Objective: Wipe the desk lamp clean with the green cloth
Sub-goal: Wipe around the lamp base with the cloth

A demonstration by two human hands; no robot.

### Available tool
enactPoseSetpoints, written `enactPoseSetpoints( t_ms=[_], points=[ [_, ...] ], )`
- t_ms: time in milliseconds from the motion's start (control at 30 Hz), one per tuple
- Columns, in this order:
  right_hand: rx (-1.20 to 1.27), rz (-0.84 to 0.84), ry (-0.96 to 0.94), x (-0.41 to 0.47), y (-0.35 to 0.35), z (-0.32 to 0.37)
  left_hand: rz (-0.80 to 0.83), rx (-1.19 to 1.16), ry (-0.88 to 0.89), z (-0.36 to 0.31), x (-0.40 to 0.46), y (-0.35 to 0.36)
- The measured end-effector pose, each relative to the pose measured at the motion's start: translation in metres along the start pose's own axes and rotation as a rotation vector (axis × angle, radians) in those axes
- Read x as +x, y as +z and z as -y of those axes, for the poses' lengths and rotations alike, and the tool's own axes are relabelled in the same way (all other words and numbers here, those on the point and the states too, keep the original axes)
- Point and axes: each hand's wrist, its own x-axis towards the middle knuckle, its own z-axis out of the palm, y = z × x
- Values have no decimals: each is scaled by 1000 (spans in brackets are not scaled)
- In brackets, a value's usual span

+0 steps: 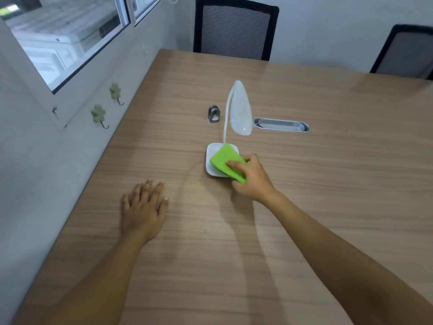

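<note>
- The left hand [143, 207] lay flat on the wooden surface [328, 184], near and left, its grip spread and holding nothing.
- The right hand [251, 178] pinched the green cloth [225, 160], soft and folded, pressing it on the lamp base [210, 160].
- Farther, the desk lamp [240, 109] looked light, its thin neck probably flexible; steadying the base seemed wise.

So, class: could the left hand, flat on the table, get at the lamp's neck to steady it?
Probably yes: bare table lies between the left hand and the lamp's neck, nothing blocking.
</note>
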Motion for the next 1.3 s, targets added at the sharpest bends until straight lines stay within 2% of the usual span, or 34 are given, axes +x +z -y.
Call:
enactPoseSetpoints(
  t_ms=[133, 300, 367, 467, 533, 600, 667, 833, 900, 1067, 1200, 1300],
  points=[
    [-2, 103, 147, 11, 5, 5, 3, 9, 1, 1, 0, 0],
    [-82, 279, -5, -10, 14, 33, 7, 0, -5, -1, -1, -2],
    [-41, 206, 20, -2, 12, 43, 3, 5, 0, -1, -1, -3],
    [-17, 93, 195, 15, 9, 54, 6, 4, -1, 0, -2, -3],
    [-70, 148, 260, 17, 13, 63, 8, 2, 0, -1, -2, -3],
    [-97, 271, 230, 16, 20, 76, 5, -2, -1, -1, -2, -3],
    [-42, 324, 218, 20, 22, 89, -5, -13, 1, -1, -1, -3],
    [54, 131, 372, 42, 17, 102, -2, -24, 7, 0, -1, -1],
    [26, 145, 427, 45, 20, 103, -9, -17, 6, 0, -1, -1],
    [68, 314, 302, 44, 29, 113, -20, -17, 6, 0, -1, 0],
    [130, 165, 366, 48, 20, 105, -30, -18, 8, 0, 0, 1],
    [38, 196, 392, 44, 21, 98, -33, -10, 10, 0, 0, 1]
  ],
)
